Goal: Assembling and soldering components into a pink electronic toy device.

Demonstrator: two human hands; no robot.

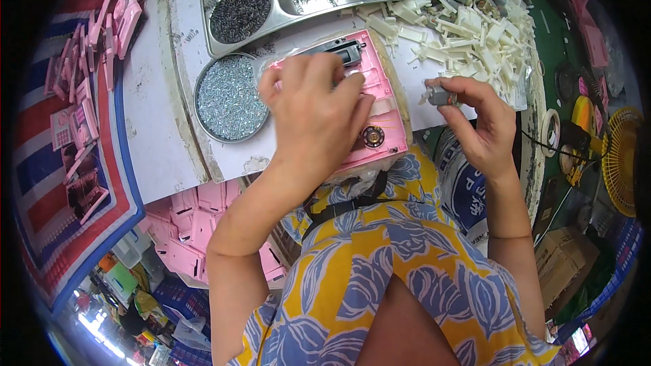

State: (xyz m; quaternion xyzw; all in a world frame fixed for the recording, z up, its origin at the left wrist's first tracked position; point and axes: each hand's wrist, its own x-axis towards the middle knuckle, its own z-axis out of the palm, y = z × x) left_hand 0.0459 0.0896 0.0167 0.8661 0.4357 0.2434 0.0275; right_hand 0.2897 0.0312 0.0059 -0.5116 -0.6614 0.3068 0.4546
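The open pink casing (377, 80) lies at the near edge of the desk (154, 137), best steadied with light pressure. Over it curls the left hand (314, 105), fingertips hidden, its grip impossible to tell; the right hand (483, 125) pinches a small grey part (441, 97), details indistinct, best held lightly.

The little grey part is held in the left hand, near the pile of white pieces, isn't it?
Not quite, it's the other hand. The head view shows the little grey part held in the right hand, near the pile of white pieces.
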